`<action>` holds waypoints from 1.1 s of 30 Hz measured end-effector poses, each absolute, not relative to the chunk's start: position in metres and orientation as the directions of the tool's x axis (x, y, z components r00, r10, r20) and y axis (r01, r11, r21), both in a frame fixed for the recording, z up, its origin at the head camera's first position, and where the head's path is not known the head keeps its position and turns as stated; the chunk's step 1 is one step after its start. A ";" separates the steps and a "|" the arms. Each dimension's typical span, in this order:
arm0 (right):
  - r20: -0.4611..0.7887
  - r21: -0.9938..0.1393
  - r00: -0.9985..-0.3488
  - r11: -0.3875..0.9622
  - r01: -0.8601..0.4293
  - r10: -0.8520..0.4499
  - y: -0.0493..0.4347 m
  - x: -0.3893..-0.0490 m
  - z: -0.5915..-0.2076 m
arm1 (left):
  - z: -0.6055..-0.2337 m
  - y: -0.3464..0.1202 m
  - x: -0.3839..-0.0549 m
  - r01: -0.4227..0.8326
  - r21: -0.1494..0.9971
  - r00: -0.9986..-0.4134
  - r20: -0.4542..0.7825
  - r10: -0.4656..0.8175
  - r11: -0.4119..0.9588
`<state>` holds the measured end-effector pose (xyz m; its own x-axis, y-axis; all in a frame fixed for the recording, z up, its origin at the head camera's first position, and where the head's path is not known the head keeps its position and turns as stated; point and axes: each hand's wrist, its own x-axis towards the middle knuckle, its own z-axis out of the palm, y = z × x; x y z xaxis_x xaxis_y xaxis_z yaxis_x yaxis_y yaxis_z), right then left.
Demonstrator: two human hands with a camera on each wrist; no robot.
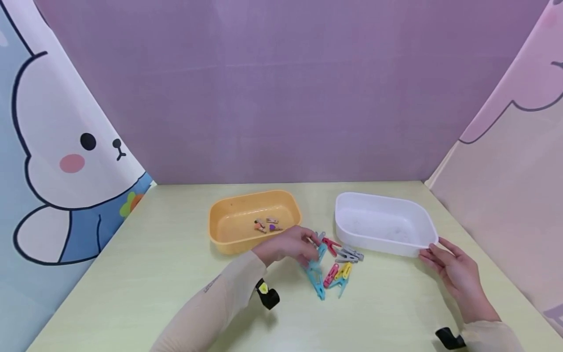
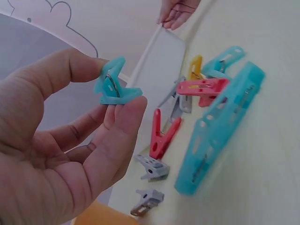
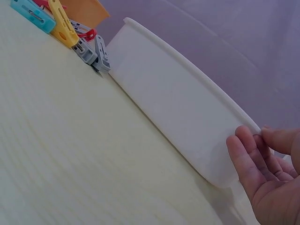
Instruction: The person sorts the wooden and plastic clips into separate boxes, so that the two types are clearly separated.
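"What's the setting?"

"A pale wood-grain table (image 1: 110,303), a purple backdrop (image 1: 286,88) behind, a cartoon rabbit panel (image 1: 48,195) at left."

"And the hands?"

"The left hand (image 1: 292,247) pinches a teal clothespin (image 2: 115,89) beside the loose clothespins (image 1: 331,275); the right hand (image 1: 459,276) pinches the white tray (image 1: 380,222) at its near right corner."

"Anything obscured?"

"In the head view, the held one blends with teal neighbours; both sleeves (image 1: 220,305) are cut off."
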<state>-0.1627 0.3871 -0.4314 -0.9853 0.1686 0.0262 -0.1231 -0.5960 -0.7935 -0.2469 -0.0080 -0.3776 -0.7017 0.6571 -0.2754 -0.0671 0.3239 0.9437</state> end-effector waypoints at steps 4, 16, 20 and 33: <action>0.025 -0.798 -0.984 -0.590 -0.125 0.175 0.387 -0.163 -0.432 | -0.372 0.000 -0.254 -0.078 0.956 -0.693 -0.256 0.674 0.282; 0.030 -0.801 -0.985 -0.586 -0.125 0.169 0.387 -0.164 -0.432 | -0.353 0.022 -0.269 -0.086 0.975 -0.712 -0.203 0.672 0.203; 0.044 -0.794 -0.985 -0.593 -0.134 0.164 0.387 -0.164 -0.432 | -0.351 0.031 -0.275 -0.080 0.977 -0.729 -0.193 0.657 0.198; 0.066 -0.784 -0.985 -0.602 -0.150 0.159 0.386 -0.163 -0.434 | -0.351 0.063 -0.291 -0.177 0.980 -0.758 -0.197 0.622 0.096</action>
<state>-0.1629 0.3864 -0.4337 -0.9851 0.1591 0.0658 -0.1496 -0.6021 -0.7843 -0.2914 0.0629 -0.3506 -0.7582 0.6215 -0.1972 -0.1765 0.0956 0.9797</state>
